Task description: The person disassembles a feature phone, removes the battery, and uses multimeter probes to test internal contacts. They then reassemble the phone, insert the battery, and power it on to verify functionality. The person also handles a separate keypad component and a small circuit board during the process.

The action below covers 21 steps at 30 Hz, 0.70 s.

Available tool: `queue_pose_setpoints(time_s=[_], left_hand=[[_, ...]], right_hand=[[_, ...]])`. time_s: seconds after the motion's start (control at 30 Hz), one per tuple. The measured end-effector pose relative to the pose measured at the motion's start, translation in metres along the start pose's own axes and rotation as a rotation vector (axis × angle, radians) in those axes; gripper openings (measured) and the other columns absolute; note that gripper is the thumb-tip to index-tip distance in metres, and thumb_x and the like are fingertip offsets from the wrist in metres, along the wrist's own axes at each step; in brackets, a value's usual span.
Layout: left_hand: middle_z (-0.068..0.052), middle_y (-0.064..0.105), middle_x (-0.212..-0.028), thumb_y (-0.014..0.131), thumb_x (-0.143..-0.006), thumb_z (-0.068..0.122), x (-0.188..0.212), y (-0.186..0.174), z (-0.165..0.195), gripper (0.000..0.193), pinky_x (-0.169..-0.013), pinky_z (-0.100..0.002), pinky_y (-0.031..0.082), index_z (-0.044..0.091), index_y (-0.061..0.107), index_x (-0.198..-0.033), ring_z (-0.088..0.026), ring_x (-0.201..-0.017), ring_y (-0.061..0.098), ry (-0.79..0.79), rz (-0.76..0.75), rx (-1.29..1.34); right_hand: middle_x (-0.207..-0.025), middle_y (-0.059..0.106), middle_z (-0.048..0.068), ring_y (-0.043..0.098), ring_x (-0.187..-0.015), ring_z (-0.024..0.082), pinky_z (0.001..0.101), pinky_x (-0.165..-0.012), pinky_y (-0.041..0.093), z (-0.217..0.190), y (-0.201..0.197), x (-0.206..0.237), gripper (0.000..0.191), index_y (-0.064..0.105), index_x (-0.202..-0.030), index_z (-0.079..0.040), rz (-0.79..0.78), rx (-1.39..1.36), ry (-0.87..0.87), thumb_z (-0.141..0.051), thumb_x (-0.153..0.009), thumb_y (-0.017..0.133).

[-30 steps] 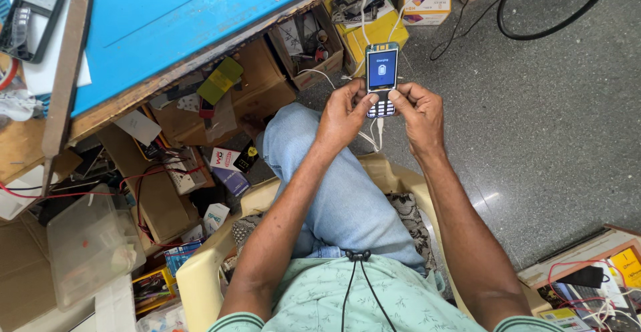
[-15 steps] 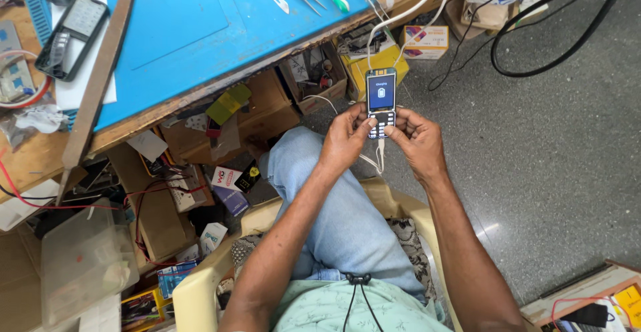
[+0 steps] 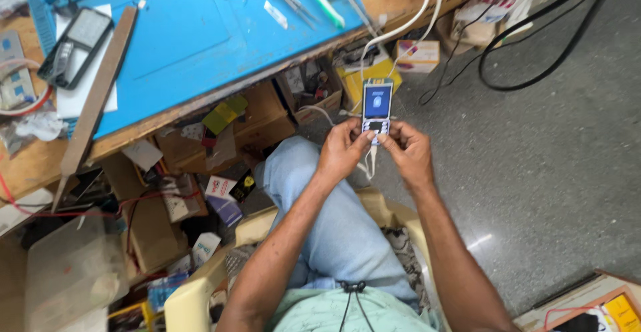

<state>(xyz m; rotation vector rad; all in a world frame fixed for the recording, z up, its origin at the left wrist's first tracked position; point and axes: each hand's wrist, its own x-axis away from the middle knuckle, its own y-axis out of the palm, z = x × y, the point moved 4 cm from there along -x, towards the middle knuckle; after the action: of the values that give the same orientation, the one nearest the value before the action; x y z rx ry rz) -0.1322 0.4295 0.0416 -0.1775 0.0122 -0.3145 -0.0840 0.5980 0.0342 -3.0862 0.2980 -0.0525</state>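
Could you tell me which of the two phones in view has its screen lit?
The keypad phone held in both hands glows blue; the dark phone on the bench is unlit.

2 hands [image 3: 344, 150] [image 3: 408, 152] — 1 keypad phone [image 3: 376, 107] — 1 blue mat [image 3: 193, 32].

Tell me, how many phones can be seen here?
2. A small keypad phone with a lit screen is held between the left hand and right hand. A dark phone lies on the workbench at left. Others may hide in the clutter.

Glossy plastic keypad phone [image 3: 376, 108] (screen shiny), matt blue rubbery bench mat [image 3: 193, 32], speckled polished stone floor [image 3: 554, 172].
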Motion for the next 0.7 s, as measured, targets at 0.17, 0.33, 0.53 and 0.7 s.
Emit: queue_pose_setpoints(time_s=[0.17, 0.33, 0.53, 0.7], left_hand=[[0.002, 0.066, -0.080, 0.074, -0.092, 0.012, -0.011, 0.003, 0.001, 0.017, -0.067, -0.028, 0.047, 0.000, 0.072, -0.103, -0.007, -0.074, 0.054, 0.092, -0.027, 0.138], [-0.001, 0.071, -0.085, 0.074, -0.091, 0.011, -0.010, 0.001, -0.001, 0.018, -0.071, -0.027, 0.051, -0.001, 0.074, -0.105, -0.008, -0.075, 0.059, -0.029, 0.002, 0.281], [-0.003, 0.073, -0.105, 0.066, -0.095, 0.007, -0.002, -0.016, 0.030, 0.030, -0.082, -0.024, 0.052, 0.000, 0.064, -0.124, -0.007, -0.091, 0.066, 0.062, 0.194, 0.493], [-0.003, 0.073, -0.099, 0.061, -0.096, 0.005, 0.002, -0.009, 0.051, 0.031, -0.078, -0.026, 0.053, 0.002, 0.061, -0.127, -0.009, -0.088, 0.068, 0.050, 0.160, 0.530]], right_hand=[[-0.085, 0.069, 0.002, 0.060, -0.078, 0.008, 0.0253, -0.070, 0.051, -0.004, -0.003, -0.008, 0.019, 0.071, -0.098, 0.004, 0.029, 0.066, -0.055, -0.012, -0.093, 0.081], [-0.085, 0.075, 0.002, 0.066, -0.076, 0.008, 0.0240, -0.069, 0.053, -0.010, 0.007, -0.005, 0.025, 0.075, -0.108, 0.001, 0.028, -0.026, -0.021, -0.011, -0.087, 0.078], [-0.079, 0.076, 0.003, 0.066, -0.072, 0.008, 0.0258, -0.064, 0.052, -0.003, 0.019, -0.001, 0.018, 0.078, -0.097, 0.001, -0.065, 0.128, 0.028, -0.016, -0.093, 0.073], [-0.080, 0.076, 0.003, 0.069, -0.075, 0.008, 0.0261, -0.069, 0.056, 0.001, 0.024, -0.004, 0.021, 0.075, -0.094, 0.000, -0.123, 0.006, -0.062, -0.020, -0.095, 0.069]])
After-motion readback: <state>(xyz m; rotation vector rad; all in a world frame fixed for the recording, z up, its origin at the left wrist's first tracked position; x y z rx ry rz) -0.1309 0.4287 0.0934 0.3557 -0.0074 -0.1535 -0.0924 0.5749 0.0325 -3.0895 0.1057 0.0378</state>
